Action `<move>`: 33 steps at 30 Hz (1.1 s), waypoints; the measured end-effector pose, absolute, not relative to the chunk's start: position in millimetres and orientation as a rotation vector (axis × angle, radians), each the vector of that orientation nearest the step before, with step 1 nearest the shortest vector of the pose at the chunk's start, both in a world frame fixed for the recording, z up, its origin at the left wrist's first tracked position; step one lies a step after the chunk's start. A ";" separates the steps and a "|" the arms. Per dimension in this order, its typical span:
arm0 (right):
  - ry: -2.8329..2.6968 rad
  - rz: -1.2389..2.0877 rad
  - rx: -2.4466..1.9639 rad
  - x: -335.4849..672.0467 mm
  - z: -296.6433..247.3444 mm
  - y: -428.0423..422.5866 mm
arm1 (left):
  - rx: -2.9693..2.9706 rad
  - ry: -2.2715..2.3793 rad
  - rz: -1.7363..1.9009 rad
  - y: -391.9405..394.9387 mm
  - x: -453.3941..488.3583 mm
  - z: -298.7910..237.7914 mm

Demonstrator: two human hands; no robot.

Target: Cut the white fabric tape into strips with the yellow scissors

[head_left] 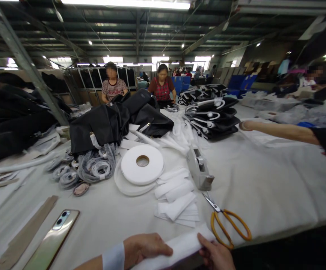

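At the bottom edge both of my hands hold a white folded strip of fabric [180,245]. My left hand [144,246] is closed over its left part, with a white band on the wrist. My right hand [215,255] pinches the strip's right end with thumb on top. Just beyond lie a pile of cut white strips [177,204] and orange-handled scissors [227,221]. A large white tape roll [142,164] and a grey tape dispenser [199,168] sit further back.
A phone [54,236] and a cardboard strip [24,234] lie at the left on the white table [264,180]. Black bags [115,120] and stacked black pieces [213,114] stand behind. Two people sit across; another person's arm [281,131] reaches in from the right.
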State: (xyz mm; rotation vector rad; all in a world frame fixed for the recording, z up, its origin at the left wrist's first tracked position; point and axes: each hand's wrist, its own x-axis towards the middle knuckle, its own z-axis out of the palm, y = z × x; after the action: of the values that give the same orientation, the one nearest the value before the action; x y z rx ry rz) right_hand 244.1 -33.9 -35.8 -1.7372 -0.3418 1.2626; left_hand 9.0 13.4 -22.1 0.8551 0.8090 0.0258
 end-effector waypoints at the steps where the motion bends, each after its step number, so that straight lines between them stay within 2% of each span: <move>1: -0.341 1.268 -1.744 244.9 -38.6 -35.6 | 0.873 0.816 0.000 13.0 8.6 -23.5; 8: -0.329 1.328 -1.724 244.5 -38.2 -25.6 | 0.960 0.946 -0.101 27.8 5.4 -4.3; 18: -0.492 1.296 -1.683 260.7 -11.0 36.9 | 1.004 1.009 0.134 48.7 33.4 -5.2; 25: -0.567 1.246 -1.731 267.8 -31.5 57.8 | 0.920 1.194 0.176 51.5 54.1 -15.1; 33: -0.552 1.255 -1.819 271.8 -48.5 65.0 | 0.826 1.154 0.228 46.2 52.3 -29.0</move>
State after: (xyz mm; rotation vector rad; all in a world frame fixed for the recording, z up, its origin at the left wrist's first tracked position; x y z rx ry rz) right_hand 271.8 65.0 -48.5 -1.8194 -0.5520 1.2554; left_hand 52.3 46.2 -29.0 0.8256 1.1537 0.2282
